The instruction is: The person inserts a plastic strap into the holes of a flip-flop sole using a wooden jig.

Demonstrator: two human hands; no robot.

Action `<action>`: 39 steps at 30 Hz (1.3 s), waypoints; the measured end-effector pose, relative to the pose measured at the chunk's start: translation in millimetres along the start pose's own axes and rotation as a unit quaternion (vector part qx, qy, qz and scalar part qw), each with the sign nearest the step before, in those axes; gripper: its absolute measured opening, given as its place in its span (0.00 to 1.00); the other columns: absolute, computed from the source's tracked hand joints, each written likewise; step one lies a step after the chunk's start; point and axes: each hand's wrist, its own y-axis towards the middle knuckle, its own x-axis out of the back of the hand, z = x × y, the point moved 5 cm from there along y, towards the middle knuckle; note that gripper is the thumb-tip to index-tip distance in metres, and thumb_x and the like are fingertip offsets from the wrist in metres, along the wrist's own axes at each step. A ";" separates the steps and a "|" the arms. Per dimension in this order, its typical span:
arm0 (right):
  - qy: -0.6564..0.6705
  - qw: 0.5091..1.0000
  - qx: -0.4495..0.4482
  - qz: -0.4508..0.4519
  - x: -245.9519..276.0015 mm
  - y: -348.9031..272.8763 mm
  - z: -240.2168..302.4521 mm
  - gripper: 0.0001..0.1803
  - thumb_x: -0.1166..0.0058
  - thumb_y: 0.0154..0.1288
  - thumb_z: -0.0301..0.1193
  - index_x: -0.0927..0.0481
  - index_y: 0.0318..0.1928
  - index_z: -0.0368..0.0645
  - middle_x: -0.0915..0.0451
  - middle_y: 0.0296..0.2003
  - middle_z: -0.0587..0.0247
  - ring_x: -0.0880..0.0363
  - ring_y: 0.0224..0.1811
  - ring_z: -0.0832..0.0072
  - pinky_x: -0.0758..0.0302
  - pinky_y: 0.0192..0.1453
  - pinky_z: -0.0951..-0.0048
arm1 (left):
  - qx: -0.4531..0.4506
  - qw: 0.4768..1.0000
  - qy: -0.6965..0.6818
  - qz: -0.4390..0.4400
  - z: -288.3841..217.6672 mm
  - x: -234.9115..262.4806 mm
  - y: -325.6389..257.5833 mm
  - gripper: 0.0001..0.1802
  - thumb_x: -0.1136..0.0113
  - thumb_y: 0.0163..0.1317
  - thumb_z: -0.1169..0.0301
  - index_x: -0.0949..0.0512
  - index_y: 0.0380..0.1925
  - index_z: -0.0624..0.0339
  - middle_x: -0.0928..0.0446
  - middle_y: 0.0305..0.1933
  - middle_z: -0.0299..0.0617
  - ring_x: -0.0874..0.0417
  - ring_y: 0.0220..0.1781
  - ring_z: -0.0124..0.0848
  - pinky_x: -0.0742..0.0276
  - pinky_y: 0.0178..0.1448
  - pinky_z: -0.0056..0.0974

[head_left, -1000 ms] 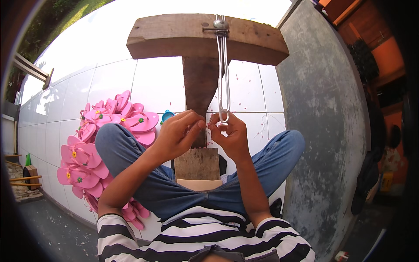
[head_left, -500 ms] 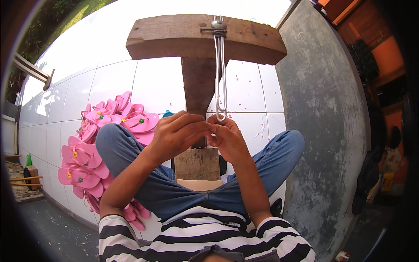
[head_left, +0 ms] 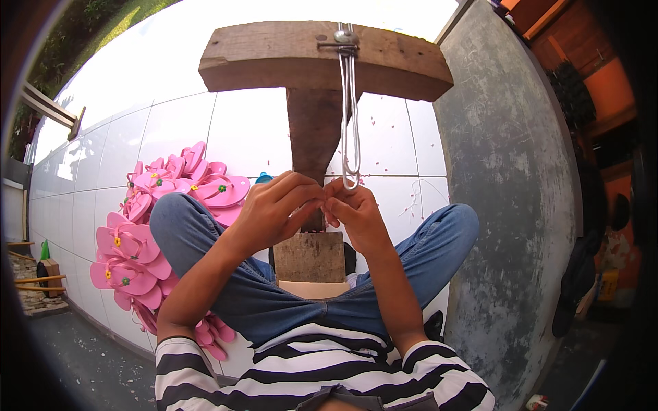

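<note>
Far to the right, a yellow object (head_left: 608, 285) sits in shadow, too blurred for any marking to be read. The left hand (head_left: 279, 209) and right hand (head_left: 358, 211) meet fingertip to fingertip just right of the wooden post (head_left: 314, 140), fingers curled and thumbs bent in toward the forefingers. The gap between the tips is very small; whether either hand pinches something there cannot be told.

The pale looped strand (head_left: 347, 109) hangs from a bolt (head_left: 345, 39) and nail on the wooden crossbeam (head_left: 274, 58), on the far side of the hands. Its near end reaches the right hand's fingers, overlapping them in view; whether they grip it cannot be told.

Pink flip-flops (head_left: 130, 240) with small flower ornaments lie heaped to the left, near the left knee. Small pink bits are scattered over the white tiles (head_left: 394, 157), right of the post.
</note>
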 end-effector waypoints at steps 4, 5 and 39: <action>-0.200 0.971 0.119 -0.057 -1.9 -1.6 16.4 0.06 0.38 0.63 0.24 0.19 0.40 0.39 0.21 0.33 0.69 0.23 0.32 0.83 0.29 0.32 0.82 | 0.019 1.000 0.003 0.013 1.5 -1.8 -0.4 0.08 0.32 0.59 0.77 0.20 0.38 0.60 0.19 0.39 0.43 0.16 0.32 0.38 0.21 0.37 0.39; -0.247 0.956 0.148 -0.061 -2.8 -2.2 20.8 0.07 0.37 0.61 0.23 0.19 0.39 0.40 0.20 0.34 0.68 0.23 0.33 0.82 0.28 0.32 0.81 | 0.019 1.000 0.006 0.014 1.7 -2.7 -0.9 0.09 0.32 0.59 0.77 0.20 0.39 0.60 0.19 0.39 0.43 0.16 0.32 0.38 0.21 0.37 0.39; -0.262 0.942 0.206 0.032 -14.2 -1.9 34.7 0.09 0.36 0.56 0.18 0.17 0.39 0.37 0.17 0.36 0.64 0.19 0.33 0.79 0.23 0.34 0.78 | -0.088 0.996 0.020 0.008 -4.9 -1.3 -2.8 0.13 0.37 0.50 0.83 0.24 0.36 0.60 0.25 0.31 0.41 0.22 0.29 0.39 0.30 0.28 0.40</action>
